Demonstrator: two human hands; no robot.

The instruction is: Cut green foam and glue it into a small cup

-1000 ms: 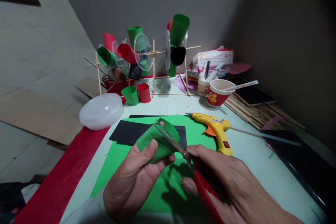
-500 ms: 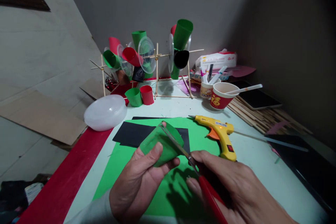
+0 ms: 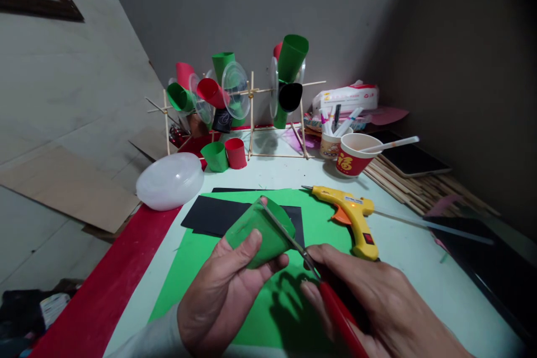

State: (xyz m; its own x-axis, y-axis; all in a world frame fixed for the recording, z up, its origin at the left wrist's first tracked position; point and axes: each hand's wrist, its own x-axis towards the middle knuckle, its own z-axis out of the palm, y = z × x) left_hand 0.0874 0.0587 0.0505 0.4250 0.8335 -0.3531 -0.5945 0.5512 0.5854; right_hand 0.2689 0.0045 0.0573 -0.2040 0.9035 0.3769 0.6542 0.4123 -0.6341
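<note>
Presently, head view. Item: one green paper tube (image 3: 254, 232), raised above the green sheet (image 3: 325, 213), open end tilted up and to the right. Left hand (image 3: 224, 291): curled around the tube, thumb on its near wall, fingers beneath. Right hand (image 3: 371, 293): closed on red-handled scissors (image 3: 337, 303), blades nearly together, lying along the tube's rim. Step in hand, as I judge it: trimming that rim. Next move calls, I think, for a light left grip, wall uncrushed, and blades following the edge clear of my fingers. Alongside: black paper strips (image 3: 210, 217); yellow glue gun (image 3: 346, 201), unheld; red tube (image 3: 236, 154), standing farther back.
</note>
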